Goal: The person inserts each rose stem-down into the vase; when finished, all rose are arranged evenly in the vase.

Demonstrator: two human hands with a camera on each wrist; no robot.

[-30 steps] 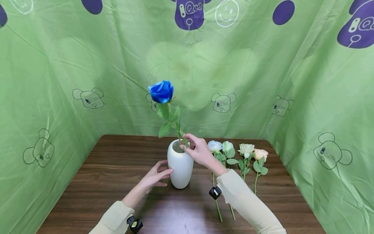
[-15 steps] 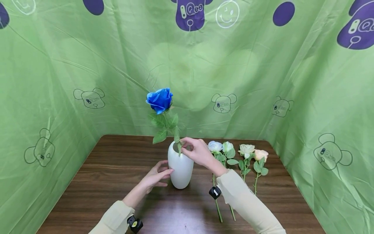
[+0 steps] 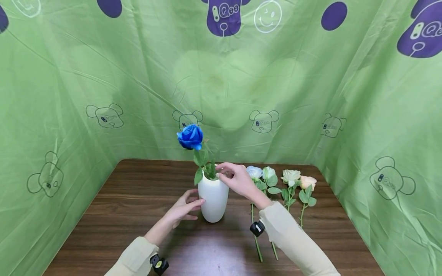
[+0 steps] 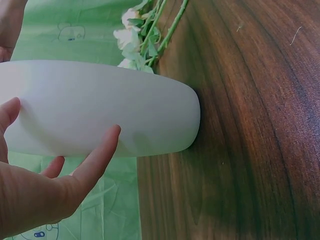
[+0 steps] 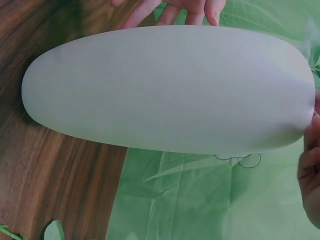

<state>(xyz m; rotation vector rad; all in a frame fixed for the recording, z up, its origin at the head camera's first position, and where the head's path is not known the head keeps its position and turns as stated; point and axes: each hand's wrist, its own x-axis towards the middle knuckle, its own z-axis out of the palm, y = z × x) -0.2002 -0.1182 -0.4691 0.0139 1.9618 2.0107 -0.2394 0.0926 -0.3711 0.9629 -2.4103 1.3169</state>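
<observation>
A white vase stands upright on the wooden table. The blue rose leans left out of its mouth, with leaves at the rim and the lower stem hidden inside. My right hand is at the vase mouth, thumb and index finger pinching the rose's stem among the leaves. In the right wrist view this hand shows curled fingers by the rim. My left hand is at the vase's left side, its fingers loosely spread. The left wrist view shows the left hand's extended fingers against or close beside the vase wall.
Right of the vase lie several roses on the table: a pale blue one, a white-green one, a cream one and a peach one. Green cloth encloses the table at back and sides.
The blue rose has moved down, its stem sinking deeper into the vase. My right hand has kept close to the rim. The left hand and vase have stayed put.
</observation>
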